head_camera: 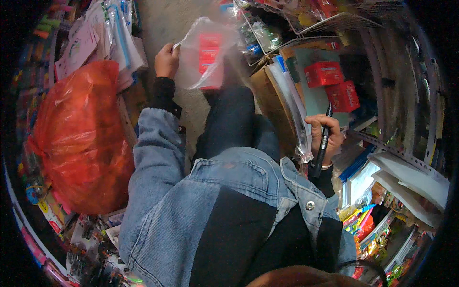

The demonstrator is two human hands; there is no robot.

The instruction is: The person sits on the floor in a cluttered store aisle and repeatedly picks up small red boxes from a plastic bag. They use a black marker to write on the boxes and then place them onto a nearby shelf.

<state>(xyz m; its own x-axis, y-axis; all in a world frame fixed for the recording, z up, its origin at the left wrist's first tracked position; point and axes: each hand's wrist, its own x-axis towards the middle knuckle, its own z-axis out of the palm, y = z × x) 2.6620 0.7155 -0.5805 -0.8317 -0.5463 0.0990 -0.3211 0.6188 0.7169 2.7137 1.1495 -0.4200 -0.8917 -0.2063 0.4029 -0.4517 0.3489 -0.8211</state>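
My left hand (167, 61) pinches the edge of a clear plastic bag (195, 32) in front of my legs. A column of red boxes (211, 59) shows through its film; the lower part of the bag blurs into my knee. In my right hand (328, 138) is a black pen or marker (324, 141), tip pointing away from me, held between thumb and fingers. Just beyond that hand, two red boxes, a farther one (324, 74) and a nearer one (342, 96), lie on a grey-green surface (304, 57). The writing on them is blurred.
A large red plastic bag (86, 143), bulging full, stands at my left. Behind it are papers in clear sleeves (118, 39). To the right are a cardboard box (274, 104), wire racks (258, 32), white envelopes or sheets (405, 175) and shelves of colourful packets (373, 229). Concrete floor (157, 18) runs ahead.
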